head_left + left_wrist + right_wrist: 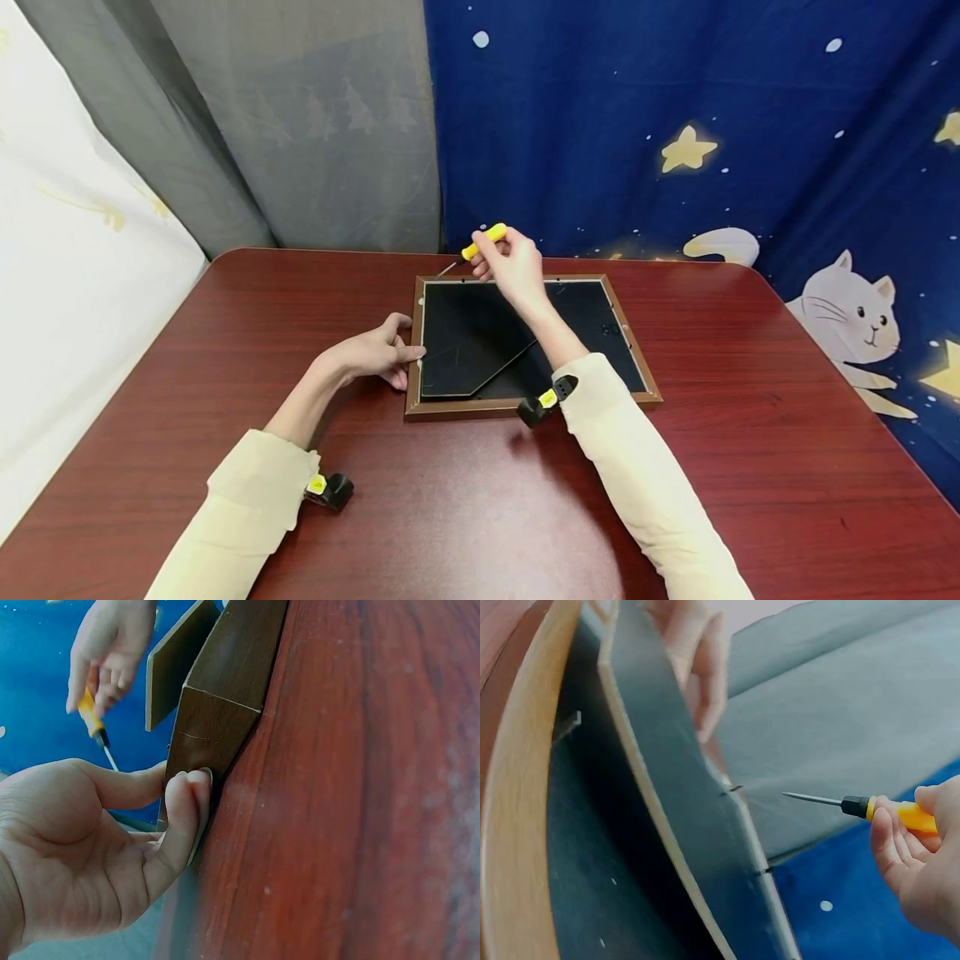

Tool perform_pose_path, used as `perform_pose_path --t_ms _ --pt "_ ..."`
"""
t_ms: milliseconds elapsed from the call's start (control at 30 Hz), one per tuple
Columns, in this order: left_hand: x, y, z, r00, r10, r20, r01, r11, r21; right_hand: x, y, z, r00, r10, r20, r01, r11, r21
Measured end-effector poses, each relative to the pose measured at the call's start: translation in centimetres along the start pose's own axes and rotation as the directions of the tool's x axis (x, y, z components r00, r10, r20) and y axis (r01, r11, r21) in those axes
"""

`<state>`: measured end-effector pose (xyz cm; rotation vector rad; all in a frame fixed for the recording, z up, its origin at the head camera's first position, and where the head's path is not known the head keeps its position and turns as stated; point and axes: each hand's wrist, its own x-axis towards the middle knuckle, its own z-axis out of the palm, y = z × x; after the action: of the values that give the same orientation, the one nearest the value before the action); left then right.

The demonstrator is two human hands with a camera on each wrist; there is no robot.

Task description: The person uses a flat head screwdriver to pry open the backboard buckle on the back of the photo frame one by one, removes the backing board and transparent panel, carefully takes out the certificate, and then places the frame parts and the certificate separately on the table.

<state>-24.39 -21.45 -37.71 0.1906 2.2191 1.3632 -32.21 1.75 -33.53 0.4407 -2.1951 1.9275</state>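
Observation:
A brown wooden picture frame [450, 411] lies face down on the table, its black backing board [577, 367] upward. On the back is a black stand flap [457, 333], raised off the backing in the left wrist view. My left hand [371, 352] pinches the frame's left edge, thumb on the border and fingers against the outer side. Above the far edge, my right hand [517, 271] grips a yellow-handled screwdriver [491, 237]. Its thin metal blade points down toward the far left corner. In the right wrist view the screwdriver tip stands apart from the frame.
The frame rests near the far edge of a dark red wooden table [420, 517]. Behind it hang a grey curtain [315, 125] and a blue one [585, 125] with stars and a cat. Small metal tabs [765, 870] line the frame's inner edge.

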Motion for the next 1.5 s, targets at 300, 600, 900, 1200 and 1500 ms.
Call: perform_pose_path --t_ms 300,600,900,1200,1500 --pt "-0.2 -0.1 -0.1 1.000 0.022 0.009 -0.022 1.000 -0.020 -0.9 -1.9 -4.0 0.993 -0.051 -0.104 0.071 0.978 0.194" --pt "-0.1 -0.1 -0.3 1.000 0.027 0.010 -0.027 1.000 -0.010 -2.4 -2.8 -8.7 0.963 -0.147 -0.228 0.178 0.976 0.122" --pt "-0.2 -0.2 -0.5 0.999 0.035 0.012 -0.035 0.999 -0.006 -4.2 -3.0 -12.5 0.952 -0.173 -0.254 0.202 0.975 0.092" --pt "-0.1 -0.1 -0.2 0.999 0.041 0.013 -0.041 0.999 -0.010 -6.5 -1.6 -16.7 0.940 -0.130 -0.315 0.167 0.981 0.095" --pt "0.1 -0.3 0.0 0.999 0.040 0.017 -0.040 0.999 -0.007 -8.8 0.6 -21.6 0.948 -0.010 -0.317 0.024 0.999 0.040"
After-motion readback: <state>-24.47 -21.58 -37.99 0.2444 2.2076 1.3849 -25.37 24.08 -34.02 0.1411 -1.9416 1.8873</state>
